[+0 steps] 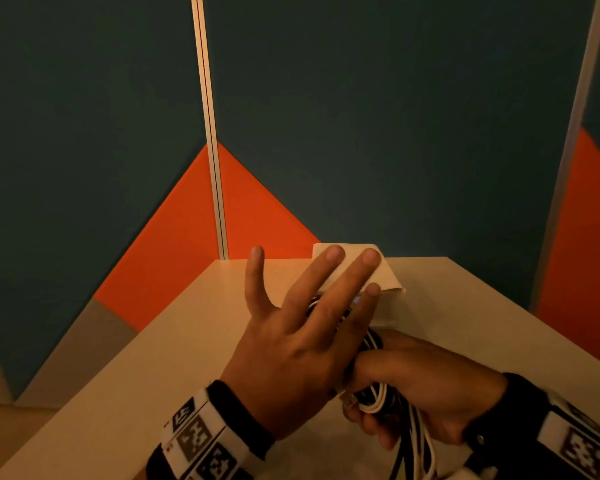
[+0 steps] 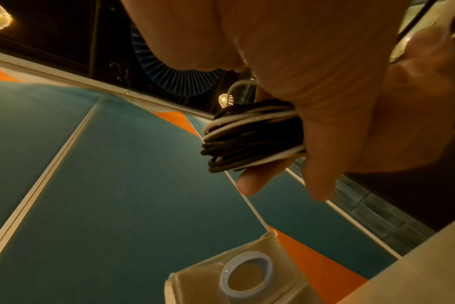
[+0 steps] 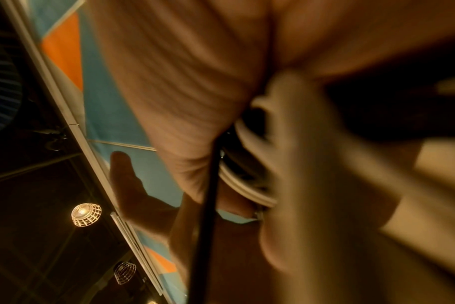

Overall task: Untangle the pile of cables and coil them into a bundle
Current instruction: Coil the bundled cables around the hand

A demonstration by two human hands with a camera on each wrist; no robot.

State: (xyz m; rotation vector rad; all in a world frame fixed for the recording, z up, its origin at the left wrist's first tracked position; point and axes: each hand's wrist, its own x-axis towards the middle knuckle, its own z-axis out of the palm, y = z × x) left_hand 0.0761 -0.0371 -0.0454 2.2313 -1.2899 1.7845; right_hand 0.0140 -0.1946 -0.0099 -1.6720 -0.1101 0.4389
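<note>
Black and white cables [image 1: 373,344] run between my two hands above the pale tabletop [image 1: 125,393] in the head view. My left hand [image 1: 302,344] spreads its fingers straight over the coil; my right hand [image 1: 426,389] curls round the strands, which trail off the bottom edge. A cream box [image 1: 387,275] sits behind the fingertips. From the left wrist I see the wound bundle [image 2: 247,137] tucked against the left palm, above that box [image 2: 192,283] with a blue ring [image 2: 247,275]. The right wrist view is blurred: fingers [image 3: 294,160] closed on white loops [image 3: 244,181] and a black strand [image 3: 208,205].
</note>
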